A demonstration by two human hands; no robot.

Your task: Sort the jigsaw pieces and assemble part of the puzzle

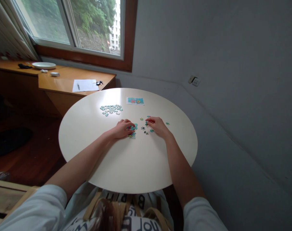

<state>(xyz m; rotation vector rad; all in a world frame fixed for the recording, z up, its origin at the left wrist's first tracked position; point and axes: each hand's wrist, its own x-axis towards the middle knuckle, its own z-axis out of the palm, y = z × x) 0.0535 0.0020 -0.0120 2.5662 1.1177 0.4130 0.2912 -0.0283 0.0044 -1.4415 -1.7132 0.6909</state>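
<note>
My left hand lies over a small joined section of jigsaw puzzle, its fingers curled and pressing on the colourful pieces. Part of that section is hidden beneath the fingers. To its right, my right hand pinches a jigsaw piece just above the white table, thumb and fingertips together. Around it lie several loose pieces: a green one, a dark-and-white one, another dark one and a teal one. One more piece sits farther right.
On the round white table, a spread of pale-teal puzzle pieces lies at the back left. A printed picture card rests at the back. Beyond stands a wooden desk with paper, keys and a white plate.
</note>
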